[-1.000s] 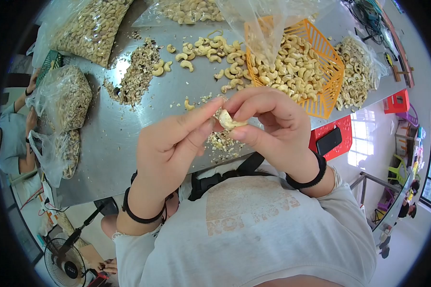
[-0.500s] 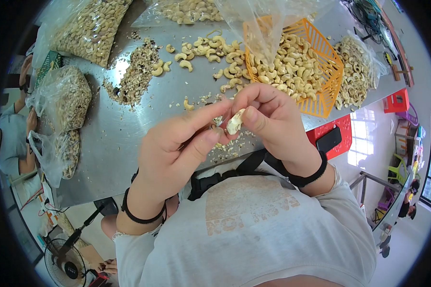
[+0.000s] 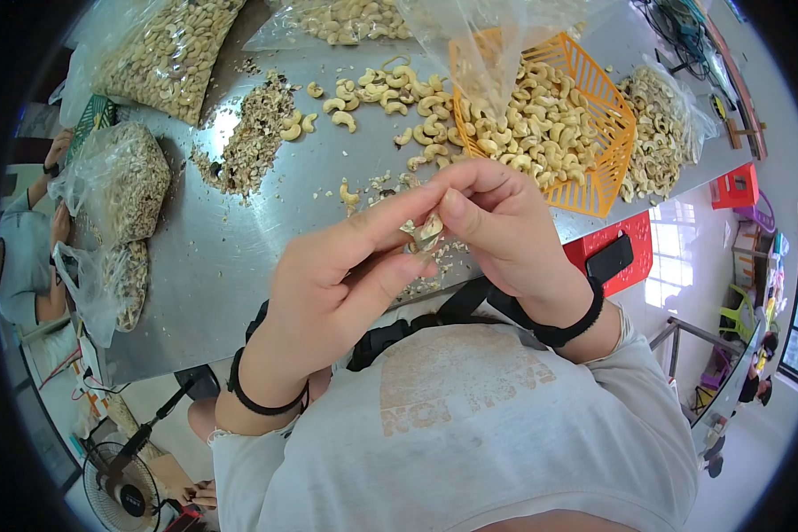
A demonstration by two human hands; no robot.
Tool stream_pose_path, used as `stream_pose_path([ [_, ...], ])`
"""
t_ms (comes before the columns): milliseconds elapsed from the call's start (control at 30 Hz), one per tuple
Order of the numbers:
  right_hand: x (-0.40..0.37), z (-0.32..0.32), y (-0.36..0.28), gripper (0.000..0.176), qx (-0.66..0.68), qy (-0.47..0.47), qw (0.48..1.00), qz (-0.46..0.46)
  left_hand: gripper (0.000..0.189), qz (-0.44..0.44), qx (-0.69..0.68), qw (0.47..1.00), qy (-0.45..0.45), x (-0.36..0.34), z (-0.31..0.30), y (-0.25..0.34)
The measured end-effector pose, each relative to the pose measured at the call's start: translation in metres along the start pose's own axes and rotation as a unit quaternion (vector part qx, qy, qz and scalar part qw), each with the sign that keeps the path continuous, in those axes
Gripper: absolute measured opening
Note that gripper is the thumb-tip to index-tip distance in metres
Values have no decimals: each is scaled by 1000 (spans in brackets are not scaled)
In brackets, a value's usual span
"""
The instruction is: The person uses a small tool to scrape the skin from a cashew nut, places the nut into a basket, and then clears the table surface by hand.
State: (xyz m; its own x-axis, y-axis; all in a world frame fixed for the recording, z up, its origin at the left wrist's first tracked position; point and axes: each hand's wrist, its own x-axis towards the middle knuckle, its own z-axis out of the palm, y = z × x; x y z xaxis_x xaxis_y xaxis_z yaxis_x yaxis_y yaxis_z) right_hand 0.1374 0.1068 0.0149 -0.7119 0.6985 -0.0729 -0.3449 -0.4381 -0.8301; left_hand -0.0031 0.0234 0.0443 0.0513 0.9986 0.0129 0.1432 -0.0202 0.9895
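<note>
My left hand and my right hand meet over the near side of the metal table, fingertips pinched together. Between them is a pale cashew nut, partly covered by the fingers; my right thumb and fingers grip it. A small greyish metal piece, apparently a blade, shows at my left fingertips against the nut; most of it is hidden. Beyond my hands, loose cashews lie scattered on the table. An orange plastic basket full of cashews stands just past my right hand.
A heap of skin flakes and crumbs lies at left centre. Bags of nuts and of crumbs line the left side. Another cashew bag is at right. A phone rests on a red stool. Another person's arm shows far left.
My hands have drawn closer around the cashew nut, and my left hand has shifted slightly right. The nut has turned and less of it shows. The surrounding piles look the same.
</note>
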Motion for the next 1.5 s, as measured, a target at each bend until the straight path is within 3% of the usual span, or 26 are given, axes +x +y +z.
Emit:
stream_pose_path([
  [267,1,7,0,19,-7,5,1000,-6,36,-31,-90,994,50,3,8,0],
  [433,1,11,2,34,-5,3,1000,18,33,-8,-110,990,85,3,12,-6],
  [633,2,7,5,21,69,13,998,-5,35,-8,-147,986,75,1,8,0],
  [767,4,-1,4,16,101,-6,995,16,36,-30,-96,991,89,0,1,3],
  [933,1,-4,-1,22,129,-64,985,101,36,-32,-57,993,97,-2,-3,0],
  [1167,1,-5,-1,25,129,-89,982,108,39,-44,-33,996,67,-1,-1,1],
  [1500,-1,-2,-4,23,21,-66,993,95,40,-25,29,997,73,0,-2,1],
])
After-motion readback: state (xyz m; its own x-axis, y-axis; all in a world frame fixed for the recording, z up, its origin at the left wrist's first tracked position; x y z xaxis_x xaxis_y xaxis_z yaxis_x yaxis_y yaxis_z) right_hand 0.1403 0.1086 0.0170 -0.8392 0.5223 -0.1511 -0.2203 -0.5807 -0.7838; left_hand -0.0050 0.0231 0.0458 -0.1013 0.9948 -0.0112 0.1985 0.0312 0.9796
